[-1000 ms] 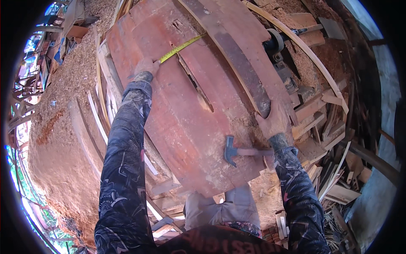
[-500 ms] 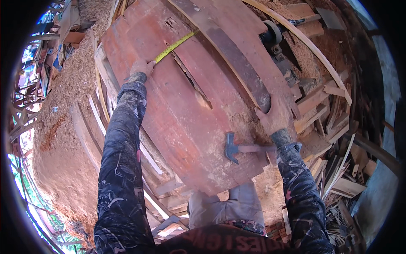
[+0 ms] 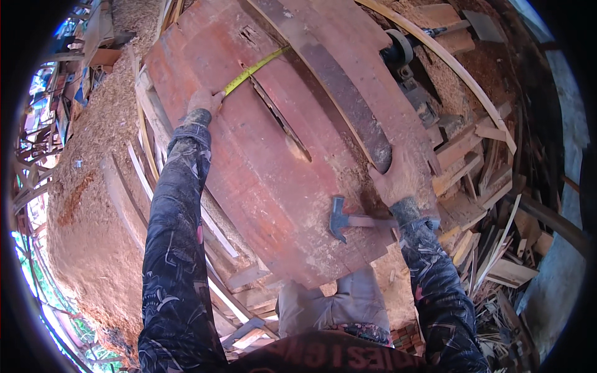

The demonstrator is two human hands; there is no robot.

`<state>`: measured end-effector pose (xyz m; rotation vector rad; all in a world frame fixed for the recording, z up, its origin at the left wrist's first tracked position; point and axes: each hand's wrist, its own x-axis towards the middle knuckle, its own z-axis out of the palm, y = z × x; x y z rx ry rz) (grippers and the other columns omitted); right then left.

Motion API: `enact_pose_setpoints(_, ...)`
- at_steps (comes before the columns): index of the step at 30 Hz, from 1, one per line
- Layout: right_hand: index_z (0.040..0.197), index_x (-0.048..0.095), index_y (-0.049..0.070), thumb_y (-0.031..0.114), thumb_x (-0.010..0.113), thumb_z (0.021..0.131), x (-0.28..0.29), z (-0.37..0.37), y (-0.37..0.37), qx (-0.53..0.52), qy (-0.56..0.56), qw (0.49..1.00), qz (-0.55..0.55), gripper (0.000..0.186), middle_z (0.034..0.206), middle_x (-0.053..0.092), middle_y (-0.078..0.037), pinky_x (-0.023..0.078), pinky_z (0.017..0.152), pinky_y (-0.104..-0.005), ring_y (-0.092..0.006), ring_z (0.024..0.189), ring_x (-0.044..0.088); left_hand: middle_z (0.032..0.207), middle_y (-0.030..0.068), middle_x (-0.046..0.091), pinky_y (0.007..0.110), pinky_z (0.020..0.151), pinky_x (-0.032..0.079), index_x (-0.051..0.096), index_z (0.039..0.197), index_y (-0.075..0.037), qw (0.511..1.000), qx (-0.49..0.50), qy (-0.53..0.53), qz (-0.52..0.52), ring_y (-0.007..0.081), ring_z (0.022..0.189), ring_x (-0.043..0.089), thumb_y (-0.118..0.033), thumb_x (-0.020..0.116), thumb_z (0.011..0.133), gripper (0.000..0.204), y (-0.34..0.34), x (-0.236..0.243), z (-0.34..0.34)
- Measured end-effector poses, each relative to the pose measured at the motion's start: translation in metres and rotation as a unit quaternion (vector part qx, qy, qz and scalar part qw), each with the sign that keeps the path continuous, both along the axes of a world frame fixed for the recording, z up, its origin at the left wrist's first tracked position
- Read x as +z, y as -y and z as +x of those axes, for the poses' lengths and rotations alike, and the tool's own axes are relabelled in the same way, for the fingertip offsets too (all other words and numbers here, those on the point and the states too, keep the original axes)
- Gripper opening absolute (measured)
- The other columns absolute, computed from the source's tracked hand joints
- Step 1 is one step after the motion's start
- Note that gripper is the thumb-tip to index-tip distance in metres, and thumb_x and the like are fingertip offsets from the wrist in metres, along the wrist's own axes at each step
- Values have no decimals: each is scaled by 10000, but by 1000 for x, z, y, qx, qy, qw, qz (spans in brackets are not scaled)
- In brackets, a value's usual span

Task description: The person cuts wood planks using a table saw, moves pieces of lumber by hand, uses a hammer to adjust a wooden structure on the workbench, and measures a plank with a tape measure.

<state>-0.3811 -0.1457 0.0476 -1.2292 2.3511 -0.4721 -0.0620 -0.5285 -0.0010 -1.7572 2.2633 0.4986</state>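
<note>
A yellow tape measure (image 3: 256, 69) is stretched across the reddish wooden tabletop (image 3: 249, 168), its far end reaching the edge of a long curved plank (image 3: 339, 87). My left hand (image 3: 205, 103) is closed around the tape's near end; the case is not visible. At the plank's near end, my right hand (image 3: 400, 177) grips it, thumb along the left edge and the other fingers partly out of sight. A claw hammer (image 3: 339, 219) lies on the tabletop just below my right hand, its handle end passing under my right forearm.
A long slot (image 3: 281, 121) opens in the tabletop between my hands. Right of the table stand a motor-like machine part (image 3: 398, 53) and a pale curved strip (image 3: 454, 65). Wood offcuts (image 3: 510, 273) pile up at the right; sawdust (image 3: 87, 199) covers the ground at the left.
My right hand and the plank's near end have shifted slightly left and toward me. My left hand has moved a little left with the tape, still holding it.
</note>
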Motion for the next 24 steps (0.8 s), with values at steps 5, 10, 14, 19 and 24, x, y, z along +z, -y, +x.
enact_pose_setpoints(5,1209,512,31,268,740,720,-3,0,1,2,-30,999,-17,590,1156,579,-213,422,935,-517,-413,1100,525,1018,179,698,446,896,502,731,1085,-184,1000,-4,-3,-23,352,993,661,-414,603,868,342,0,1,-2)
enact_pose_setpoints(10,1203,516,27,281,743,722,-5,0,0,-5,-22,1000,-5,589,1134,591,-207,425,930,-508,-410,1086,531,1014,173,700,443,890,505,733,1080,-179,999,17,1,-27,350,984,665,-411,615,862,340,-7,1,-4)
enact_pose_setpoints(14,1202,518,21,288,744,726,-4,1,-1,-8,-16,1000,-11,590,1105,602,-212,429,918,-509,-415,1062,538,1014,177,700,442,891,505,735,1076,-177,1000,13,-5,-21,352,982,666,-406,618,862,334,-5,3,-4)
enact_pose_setpoints(19,1204,519,20,290,742,726,-6,2,-2,-10,-16,1000,-14,593,1099,604,-221,431,920,-511,-417,1056,541,1016,181,698,444,894,504,732,1081,-173,1000,13,4,-22,358,982,665,-398,612,867,332,-7,4,-6)
enact_pose_setpoints(24,1184,529,16,290,739,724,-5,2,-2,-14,-21,999,-25,575,1098,606,-221,433,922,-512,-418,1055,541,1027,185,694,448,898,502,730,1084,-171,999,12,-5,-30,365,994,658,-386,604,871,328,-7,3,-3)
